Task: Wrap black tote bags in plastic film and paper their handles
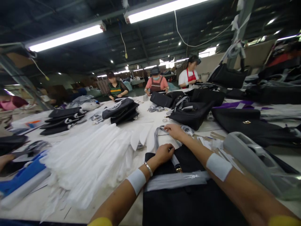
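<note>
A black bag (183, 204) lies flat in front of me, with a band of clear plastic film (176, 181) across it and a small gold-coloured buckle below its upper edge. Its looped handle (157, 138), wrapped in greyish plastic, stands out past the top of the bag. At the far end of that loop, the fingers of my right hand (174, 131) are closed on the handle. My left hand (165, 153) rests at the bag's upper edge beside the strap, fingers curled in. What lies between its fingertips is hidden.
To the left spreads a large pile of white wrapping sheets (94, 163). Stacked black bags (122, 111) stand behind it, and more black bags (192, 110) lie ahead. A grey tape dispenser (249, 163) sits at right. Several people work across the table.
</note>
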Demonstrator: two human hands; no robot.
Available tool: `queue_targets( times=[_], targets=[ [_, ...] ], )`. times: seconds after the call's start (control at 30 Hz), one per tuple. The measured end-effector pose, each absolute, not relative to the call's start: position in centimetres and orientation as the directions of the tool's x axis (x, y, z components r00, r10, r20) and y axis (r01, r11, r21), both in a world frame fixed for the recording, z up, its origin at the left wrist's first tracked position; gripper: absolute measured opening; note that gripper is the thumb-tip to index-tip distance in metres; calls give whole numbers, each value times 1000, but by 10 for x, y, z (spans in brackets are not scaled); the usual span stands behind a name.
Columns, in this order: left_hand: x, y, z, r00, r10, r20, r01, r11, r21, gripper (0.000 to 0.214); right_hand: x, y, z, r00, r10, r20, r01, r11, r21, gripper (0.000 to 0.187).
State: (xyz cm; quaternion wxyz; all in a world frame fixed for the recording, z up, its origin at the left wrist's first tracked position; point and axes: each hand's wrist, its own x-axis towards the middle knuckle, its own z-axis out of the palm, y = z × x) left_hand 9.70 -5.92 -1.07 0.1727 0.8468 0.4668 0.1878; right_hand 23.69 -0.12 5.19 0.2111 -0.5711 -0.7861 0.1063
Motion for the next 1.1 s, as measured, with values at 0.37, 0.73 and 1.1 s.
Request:
queue_targets(
  times=[0.37,0.73,1.1],
  targets=[
    [70,49,21,154,965,210,913,-220,344,40,220,18,2,36,933,358,558,279,-782,34],
    [82,127,11,93,990,-108,954,-58,293,34,225,18,16,110,942,316,391,252,-885,31],
    [75,129,39,123,918,-376,815,123,567,32,218,34,-16,13,999,-39,149,-40,-988,40]
  ],
)
